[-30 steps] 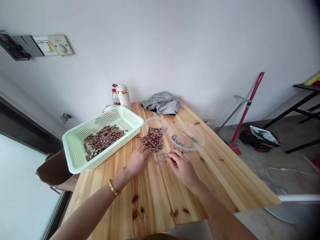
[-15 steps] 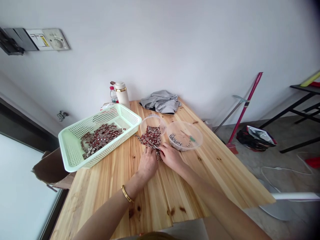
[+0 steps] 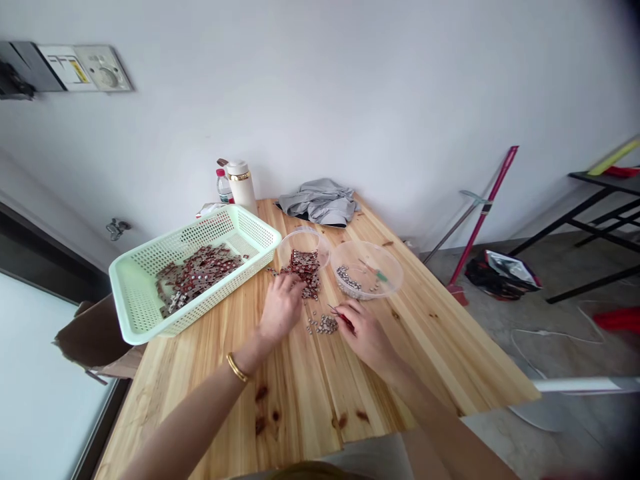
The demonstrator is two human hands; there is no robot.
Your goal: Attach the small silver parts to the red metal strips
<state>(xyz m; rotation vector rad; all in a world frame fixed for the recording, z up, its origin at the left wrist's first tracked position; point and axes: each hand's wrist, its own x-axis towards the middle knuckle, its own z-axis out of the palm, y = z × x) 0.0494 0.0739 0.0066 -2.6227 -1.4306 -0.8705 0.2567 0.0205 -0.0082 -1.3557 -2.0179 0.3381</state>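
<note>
My left hand (image 3: 283, 305) is at the near left edge of a heap of small reddish-brown pieces (image 3: 306, 270); its fingertips are blurred, and whether they grip a piece is unclear. My right hand (image 3: 364, 333) is closed on a small red-handled tool (image 3: 346, 323), whose thin metal tip points left. Beside that tip, a cluster of small silvery pieces (image 3: 327, 325) lies on the wooden table (image 3: 295, 393). The heap spills out of a clear round tub (image 3: 324, 241). Right of it, another clear tub (image 3: 395, 267) holds silvery pieces and a green-handled tool (image 3: 381, 275).
A pale green basket (image 3: 123, 293) with more reddish-brown pieces stands at the left. Behind are a white flask (image 3: 243, 190), a small bottle (image 3: 223, 187) and grey cloth (image 3: 323, 201). A pink-handled broom (image 3: 483, 217) leans on the wall at right.
My hands have moved apart: the left back and left along the heap, the right toward me and right with the tool. The silvery cluster between them has come into view.
</note>
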